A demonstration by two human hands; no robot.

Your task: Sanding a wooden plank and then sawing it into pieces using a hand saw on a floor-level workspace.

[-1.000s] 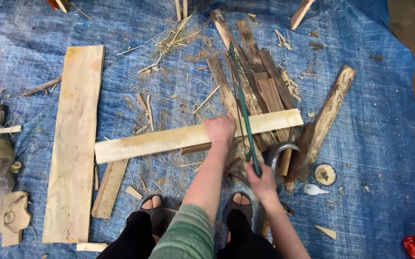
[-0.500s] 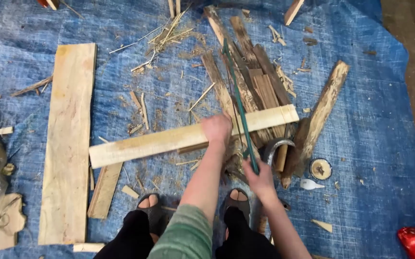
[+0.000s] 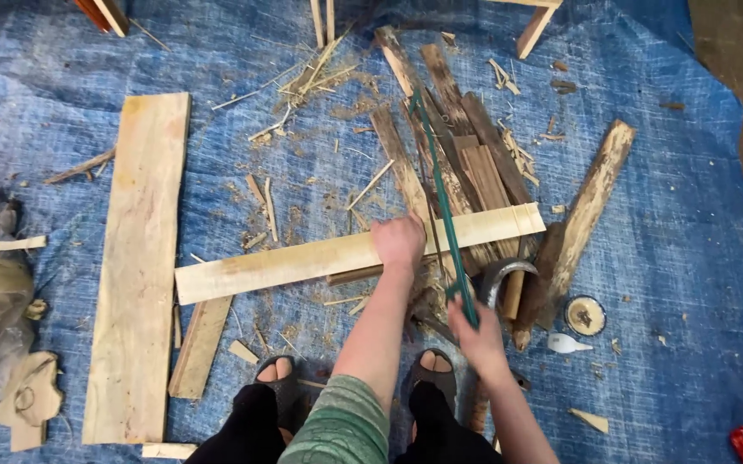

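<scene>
A blue tarp (image 3: 689, 241) covers the floor. The left hand (image 3: 397, 242) presses flat, grip open, on a pale plank (image 3: 303, 262). At five o'clock from it, the right hand (image 3: 475, 337) is closed around a green saw (image 3: 443, 202).

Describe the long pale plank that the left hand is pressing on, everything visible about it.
The pale plank is a long, narrow strip of light, freshly cut-looking wood. It lies flat and slightly slanted, its right end higher in the picture, across a pile of darker wood scraps on the blue tarp. The left hand presses on it right of its middle. A green-framed saw, held by the right hand, crosses it beside that hand.
</scene>
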